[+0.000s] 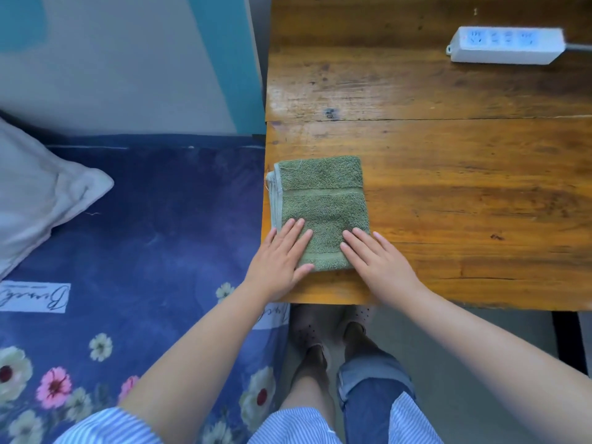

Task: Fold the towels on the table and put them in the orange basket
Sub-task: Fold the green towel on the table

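- A green towel point(320, 213) is lying folded into a small rectangle at the near left corner of the wooden counter point(448, 193), its left edge almost level with the counter's edge.
- The stacked hems are showing along the towel's left side, where the layers are not quite lining up.
- Your left hand point(278, 261) is resting flat on the towel's near left corner, fingers straight and close together, gripping nothing.
- Your right hand point(374, 261) is lying flat on the near right corner, fingers straight and slightly spread, also gripping nothing.
- You are probably pressing the fold flat, so it is worth smoothing outward from the middle toward the far edge and nudging the left-hand layers square before you lift.
- To carry it well, slide one hand under the near edge and keep the other on top, so the layers are not sliding apart.
- The orange basket is not appearing anywhere in view, so you will need to look for it before moving the towel.
- A white power strip point(506, 44) is sitting at the far right of the counter, well apart from the towel.
- A bed with a blue floral sheet point(144, 219) and a pale pillow point(38, 193) is lying just beside the counter on your left.
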The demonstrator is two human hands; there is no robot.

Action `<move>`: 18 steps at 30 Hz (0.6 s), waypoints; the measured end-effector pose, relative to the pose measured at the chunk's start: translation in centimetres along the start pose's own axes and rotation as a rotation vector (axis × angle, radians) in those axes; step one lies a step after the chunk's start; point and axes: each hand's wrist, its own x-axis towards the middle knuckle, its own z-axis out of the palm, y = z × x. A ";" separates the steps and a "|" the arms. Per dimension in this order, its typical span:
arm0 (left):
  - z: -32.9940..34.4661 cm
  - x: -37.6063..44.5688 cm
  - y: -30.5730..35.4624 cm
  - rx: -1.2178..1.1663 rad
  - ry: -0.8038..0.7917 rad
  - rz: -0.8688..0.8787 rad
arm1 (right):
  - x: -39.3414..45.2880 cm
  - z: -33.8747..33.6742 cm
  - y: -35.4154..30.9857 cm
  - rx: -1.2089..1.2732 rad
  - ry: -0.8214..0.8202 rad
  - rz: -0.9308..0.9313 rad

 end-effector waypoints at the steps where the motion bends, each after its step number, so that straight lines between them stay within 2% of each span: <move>1: -0.1 0.0 -0.2 0.006 -0.002 0.011 | 0.4 -0.3 0.4 -0.020 -0.014 -0.044; 5: -0.9 -0.2 -0.2 0.032 -0.042 0.020 | 1.7 -1.1 0.8 -0.071 -0.095 -0.134; 8: -2.6 -0.8 1.1 -0.001 0.114 0.043 | 2.1 -1.6 1.1 0.018 -0.157 -0.051; 11: -3.0 -1.7 2.5 0.040 0.263 0.045 | 2.4 -2.6 2.7 0.238 -0.352 0.000; 14: -3.0 -2.5 4.4 -0.013 0.277 -0.060 | 2.5 -4.0 3.9 0.422 -0.332 0.012; 18: -3.6 -3.7 5.6 -0.108 0.391 -0.117 | 2.2 -5.3 5.1 0.503 -0.350 -0.057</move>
